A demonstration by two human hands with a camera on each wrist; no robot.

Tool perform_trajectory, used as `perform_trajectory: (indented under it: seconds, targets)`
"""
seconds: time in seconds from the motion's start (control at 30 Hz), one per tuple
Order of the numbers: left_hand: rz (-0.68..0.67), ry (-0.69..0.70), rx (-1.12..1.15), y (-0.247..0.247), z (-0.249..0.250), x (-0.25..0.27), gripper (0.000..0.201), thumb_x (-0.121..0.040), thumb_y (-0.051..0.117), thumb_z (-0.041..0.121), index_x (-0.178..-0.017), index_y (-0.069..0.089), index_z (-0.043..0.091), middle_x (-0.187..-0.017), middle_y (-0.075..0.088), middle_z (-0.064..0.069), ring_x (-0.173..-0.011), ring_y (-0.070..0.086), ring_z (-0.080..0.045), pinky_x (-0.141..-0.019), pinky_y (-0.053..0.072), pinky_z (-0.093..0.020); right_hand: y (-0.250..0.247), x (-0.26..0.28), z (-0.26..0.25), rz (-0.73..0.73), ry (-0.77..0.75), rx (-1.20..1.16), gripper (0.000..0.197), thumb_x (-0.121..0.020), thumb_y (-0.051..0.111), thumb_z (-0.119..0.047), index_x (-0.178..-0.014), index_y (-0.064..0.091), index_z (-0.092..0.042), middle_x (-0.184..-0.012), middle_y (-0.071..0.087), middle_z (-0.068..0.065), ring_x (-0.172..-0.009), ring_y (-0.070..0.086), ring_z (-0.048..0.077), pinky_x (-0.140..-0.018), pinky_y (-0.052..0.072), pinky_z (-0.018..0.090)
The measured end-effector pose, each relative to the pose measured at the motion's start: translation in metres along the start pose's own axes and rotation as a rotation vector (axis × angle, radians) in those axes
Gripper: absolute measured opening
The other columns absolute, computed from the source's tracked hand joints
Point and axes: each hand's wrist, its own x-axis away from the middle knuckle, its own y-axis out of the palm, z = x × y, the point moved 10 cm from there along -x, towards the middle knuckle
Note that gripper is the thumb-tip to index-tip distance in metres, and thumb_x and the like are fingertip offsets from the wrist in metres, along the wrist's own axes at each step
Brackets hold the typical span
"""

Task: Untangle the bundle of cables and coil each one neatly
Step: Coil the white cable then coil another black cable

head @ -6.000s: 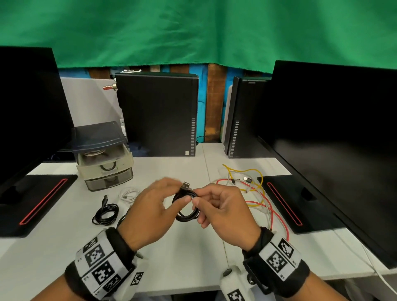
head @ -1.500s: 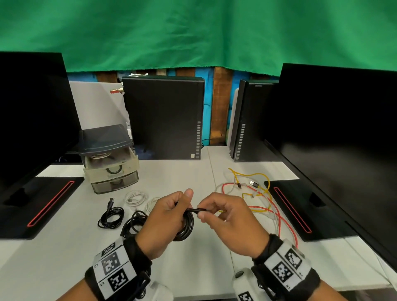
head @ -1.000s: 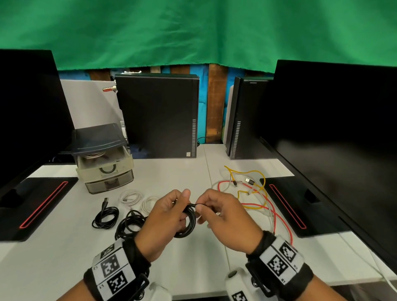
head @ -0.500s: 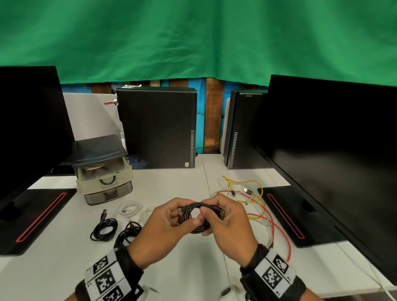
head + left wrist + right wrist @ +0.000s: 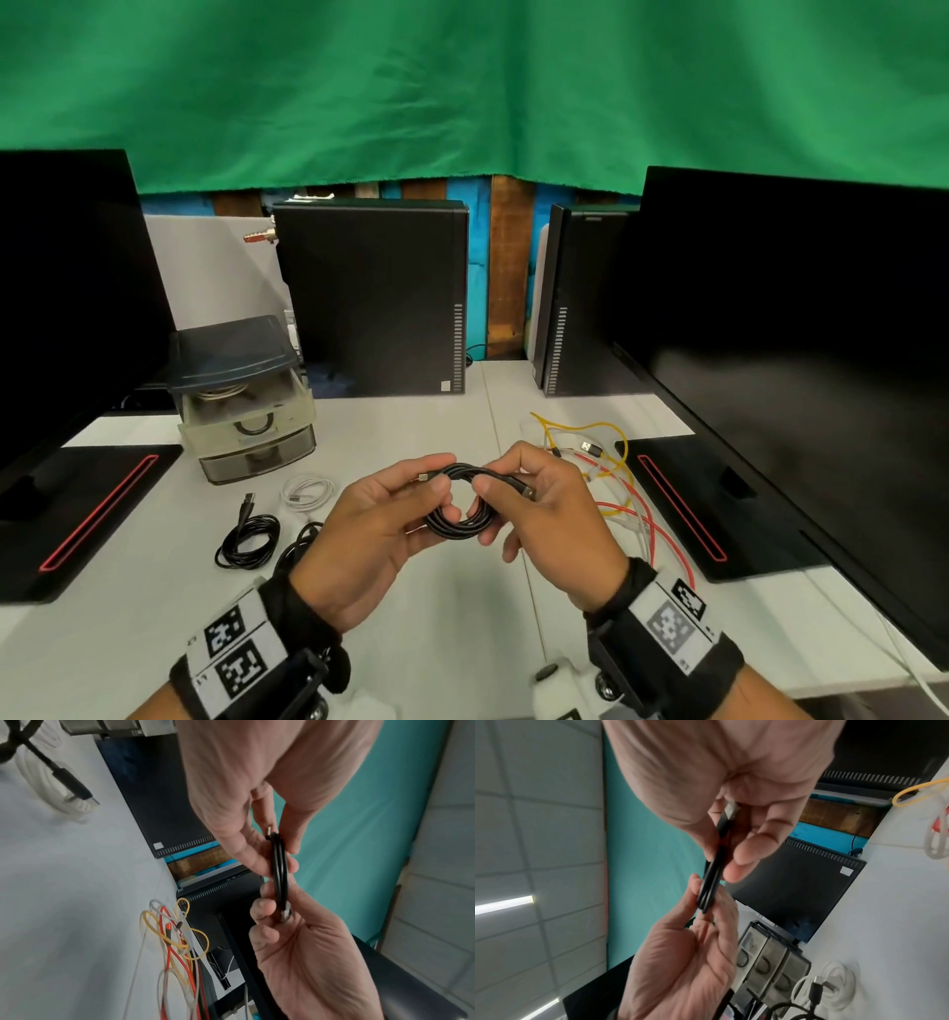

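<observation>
At the far left of the desk (image 5: 128, 591) sit the finished coils, a small black one (image 5: 248, 540) and a white one (image 5: 306, 492), with another black coil (image 5: 298, 545) partly hidden behind the left wrist; none of these is at risk unless a dropped cable lands on them. The left hand (image 5: 369, 519) pinches the near-left side of the black cable (image 5: 458, 519), thumb above and fingers below, and the cable is held up off the desk between both hands as a small ring of several turns. The right hand (image 5: 544, 509) pinches the other side, with the plug end (image 5: 524, 491) lying under its thumb. The main danger seems to be springback: if either pinch eases before the loose end is tucked or wrapped, the stiff turns will likely pop open and the coil will have to be wound again. Pulling the end too hard through the ring could also kink the cable near the plug. Further right, the yellow, red and white cables (image 5: 611, 493) lie tangled together beside the black monitor base (image 5: 719, 503), so setting the black coil down on that side risks snagging it in the knot; the left, by the finished coils, looks safer.
</observation>
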Motion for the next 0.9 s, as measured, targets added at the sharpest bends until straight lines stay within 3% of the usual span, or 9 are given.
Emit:
perform_trajectory:
  seconds: [0.1,0.23,0.37,0.53,0.73,0.9]
  targets:
    - [0.002,0.015,-0.113,0.0,0.002,0.002,0.041,-0.075,0.069,0.01,-0.115,0.07,0.001,-0.075,0.065,-0.014,-0.065,0.066,-0.018,-0.067,0.059,-0.031,0.0,-0.001,-0.001,-0.009,-0.031,0.079,0.003,-0.095,0.064,-0.01,-0.096,0.067,-0.009,-0.08,0.074,0.011,-0.068,0.066,0.016,-0.049,0.049,0.027]
    - [-0.012,0.02,-0.201,0.002,0.008,0.004,0.041,-0.072,0.071,0.011,-0.113,0.072,0.006,-0.076,0.068,-0.018,-0.066,0.066,-0.017,-0.065,0.058,-0.028,0.005,0.002,-0.011,-0.007,-0.192,0.2,0.024,-0.093,0.065,-0.006,-0.103,0.076,-0.025,-0.087,0.075,-0.01,-0.081,0.068,0.007,-0.062,0.048,0.012]
    - [-0.002,0.039,-0.24,0.001,0.012,0.005,0.041,-0.069,0.074,0.009,-0.11,0.073,0.006,-0.087,0.072,-0.015,-0.07,0.07,-0.02,-0.068,0.059,-0.029,0.004,0.0,-0.006,-0.003,-0.156,0.127,0.022,-0.094,0.065,-0.005,-0.097,0.077,-0.022,-0.076,0.072,-0.001,-0.069,0.065,0.008,-0.055,0.051,0.023]
    - [0.011,0.028,-0.26,-0.002,0.01,0.005,0.039,-0.069,0.075,0.01,-0.108,0.074,0.005,-0.082,0.072,-0.013,-0.071,0.071,-0.023,-0.069,0.06,-0.03,0.004,0.0,0.0,0.01,-0.109,0.06,0.017,-0.094,0.064,-0.003,-0.096,0.076,-0.015,-0.068,0.068,0.003,-0.062,0.062,0.011,-0.053,0.051,0.024]
    - [0.008,0.007,-0.192,-0.008,0.004,0.002,0.043,-0.071,0.074,0.009,-0.114,0.071,0.005,-0.08,0.071,-0.015,-0.073,0.069,-0.022,-0.071,0.058,-0.028,0.012,0.001,0.014,-0.021,0.019,-0.177,0.016,-0.093,0.062,0.004,-0.099,0.073,-0.006,-0.08,0.074,0.003,-0.074,0.069,0.015,-0.067,0.06,0.035]
    - [0.016,-0.049,-0.111,-0.005,-0.012,0.004,0.046,-0.075,0.072,0.014,-0.12,0.066,0.012,-0.101,0.074,-0.015,-0.088,0.071,-0.019,-0.076,0.058,-0.029,-0.005,0.0,0.012,0.18,-0.025,-0.208,0.018,-0.093,0.061,0.004,-0.096,0.074,-0.009,-0.071,0.069,0.006,-0.07,0.068,0.016,-0.066,0.061,0.035]
